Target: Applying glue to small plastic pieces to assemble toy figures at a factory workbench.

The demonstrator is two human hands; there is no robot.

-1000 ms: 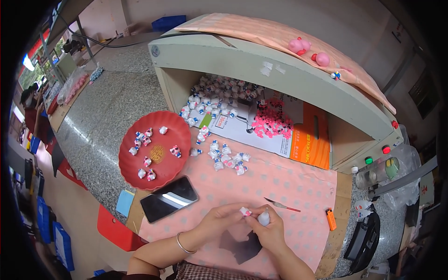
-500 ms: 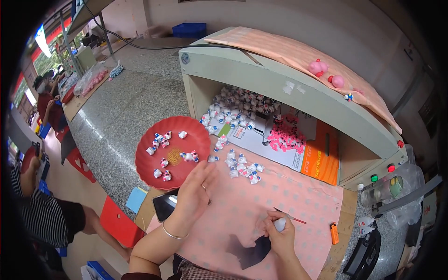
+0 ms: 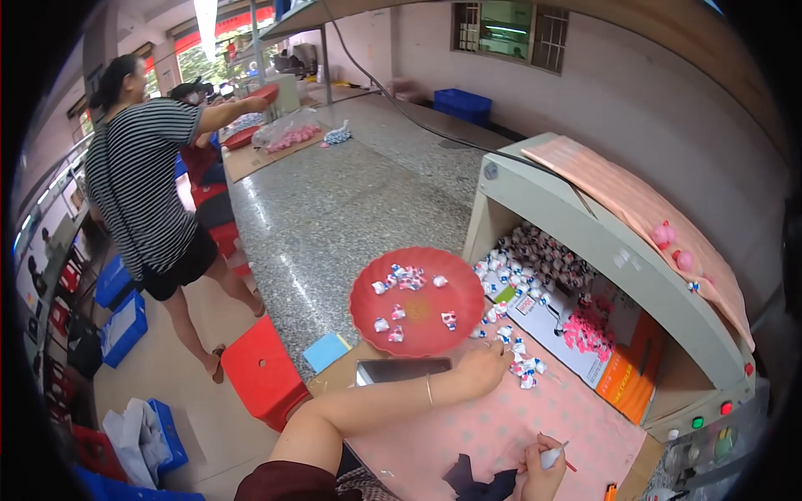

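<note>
Far left, a person in a striped top (image 3: 138, 179) stands in the aisle by a red plastic stool (image 3: 261, 371), well apart from the work. A dark flat phone (image 3: 403, 370) lies at the bench edge, just beside a round red plastic tray (image 3: 418, 326) w/ a few small white-and-pink wrapped pieces (image 3: 408, 280) on it. Left hand (image 3: 480, 367) reaches fwd, fingers curled loosely over loose pieces on the pink cloth (image 3: 501, 426) near the tray rim; can't tell if it's pinching one yet. Right hand (image 3: 543, 459) is closed round a small white piece w/ a thin red stick (image 3: 568, 464). Risks: the left sleeve or wrist could nudge the phone off the edge, the curled fingers may scatter pieces off the cloth, or the stick could slip from its grip.
</note>
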